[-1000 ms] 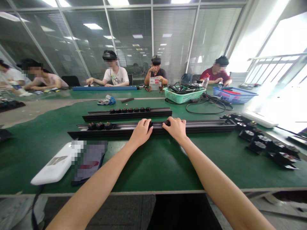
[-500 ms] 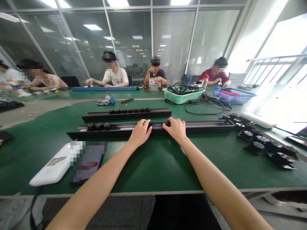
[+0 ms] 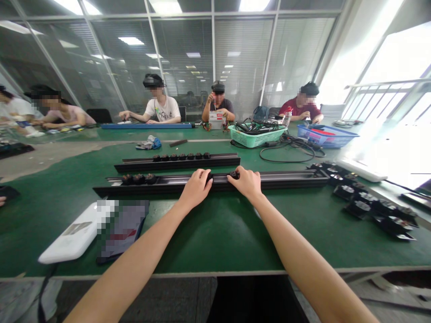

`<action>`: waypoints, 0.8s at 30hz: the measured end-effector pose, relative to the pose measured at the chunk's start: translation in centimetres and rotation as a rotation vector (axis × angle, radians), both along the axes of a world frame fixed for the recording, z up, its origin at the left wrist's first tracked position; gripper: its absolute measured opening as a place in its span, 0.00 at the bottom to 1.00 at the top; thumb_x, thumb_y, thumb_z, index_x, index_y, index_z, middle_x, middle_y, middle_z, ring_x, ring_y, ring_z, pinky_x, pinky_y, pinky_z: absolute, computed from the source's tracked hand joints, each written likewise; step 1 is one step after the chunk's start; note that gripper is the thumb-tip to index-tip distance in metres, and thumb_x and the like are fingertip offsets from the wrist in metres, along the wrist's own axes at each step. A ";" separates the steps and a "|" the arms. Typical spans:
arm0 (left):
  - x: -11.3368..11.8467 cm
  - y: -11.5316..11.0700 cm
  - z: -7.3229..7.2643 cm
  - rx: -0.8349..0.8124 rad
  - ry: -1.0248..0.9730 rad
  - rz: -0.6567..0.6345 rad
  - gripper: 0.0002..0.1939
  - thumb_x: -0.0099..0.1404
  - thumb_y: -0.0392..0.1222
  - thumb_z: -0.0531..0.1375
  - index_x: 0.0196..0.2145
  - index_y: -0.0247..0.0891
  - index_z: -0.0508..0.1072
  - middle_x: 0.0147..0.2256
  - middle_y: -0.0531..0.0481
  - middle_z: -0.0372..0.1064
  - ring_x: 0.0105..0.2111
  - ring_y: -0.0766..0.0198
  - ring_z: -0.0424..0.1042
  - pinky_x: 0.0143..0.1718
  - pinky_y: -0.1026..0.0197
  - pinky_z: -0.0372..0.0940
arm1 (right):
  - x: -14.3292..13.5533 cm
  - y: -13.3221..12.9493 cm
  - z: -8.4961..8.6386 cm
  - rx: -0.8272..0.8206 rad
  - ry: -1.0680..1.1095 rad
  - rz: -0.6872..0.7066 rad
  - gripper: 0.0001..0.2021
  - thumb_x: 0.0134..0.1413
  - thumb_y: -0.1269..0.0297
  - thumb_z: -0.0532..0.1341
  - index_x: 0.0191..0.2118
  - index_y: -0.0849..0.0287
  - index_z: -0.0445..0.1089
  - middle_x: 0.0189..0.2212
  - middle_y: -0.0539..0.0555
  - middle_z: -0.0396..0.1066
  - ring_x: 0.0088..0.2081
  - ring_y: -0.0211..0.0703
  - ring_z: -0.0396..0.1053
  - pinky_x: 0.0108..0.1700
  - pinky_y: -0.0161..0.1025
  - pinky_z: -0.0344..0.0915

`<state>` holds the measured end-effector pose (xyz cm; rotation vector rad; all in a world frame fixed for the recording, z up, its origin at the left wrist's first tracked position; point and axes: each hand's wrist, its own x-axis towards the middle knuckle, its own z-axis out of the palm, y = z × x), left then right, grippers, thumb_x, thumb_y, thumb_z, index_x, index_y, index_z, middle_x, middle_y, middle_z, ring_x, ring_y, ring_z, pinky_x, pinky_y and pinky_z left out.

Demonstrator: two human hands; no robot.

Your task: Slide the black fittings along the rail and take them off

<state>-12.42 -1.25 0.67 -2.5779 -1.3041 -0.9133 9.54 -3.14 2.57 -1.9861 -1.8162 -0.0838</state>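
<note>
A long black channel rail [image 3: 286, 179] lies across the table in front of me. At its middle my left hand [image 3: 196, 189] pinches a small black round module [image 3: 210, 176] against the rail. A short way to the right, my right hand [image 3: 248, 183] has thumb and fingers closed on another black module [image 3: 232, 175]. Bare channel shows between the two hands. Several similar black modules [image 3: 138, 179] sit in the rail's left part. How the held modules sit in the channel is partly hidden by my fingers.
Behind lies a second black rail [image 3: 215, 160] carrying several modules. Loose black parts [image 3: 360, 204] spread at the right. A white device [image 3: 72, 237] and a dark phone-like slab [image 3: 124, 229] lie front left. Green [image 3: 256, 139] and blue baskets [image 3: 332, 138] stand farther back; several people sit opposite.
</note>
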 end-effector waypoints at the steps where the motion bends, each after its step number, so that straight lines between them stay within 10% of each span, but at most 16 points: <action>1: 0.0 0.0 0.0 0.001 0.000 -0.001 0.21 0.79 0.46 0.49 0.62 0.34 0.67 0.54 0.36 0.69 0.57 0.48 0.70 0.60 0.45 0.67 | 0.0 0.0 0.0 0.003 0.001 -0.001 0.17 0.67 0.47 0.59 0.46 0.55 0.73 0.41 0.56 0.81 0.48 0.54 0.75 0.51 0.46 0.56; 24: 0.1 -0.2 0.2 0.001 0.002 -0.002 0.21 0.79 0.46 0.48 0.61 0.34 0.68 0.55 0.36 0.69 0.57 0.47 0.69 0.60 0.44 0.67 | -0.4 0.0 -0.4 0.027 0.034 -0.043 0.16 0.67 0.50 0.59 0.49 0.57 0.69 0.43 0.60 0.79 0.51 0.57 0.72 0.50 0.46 0.58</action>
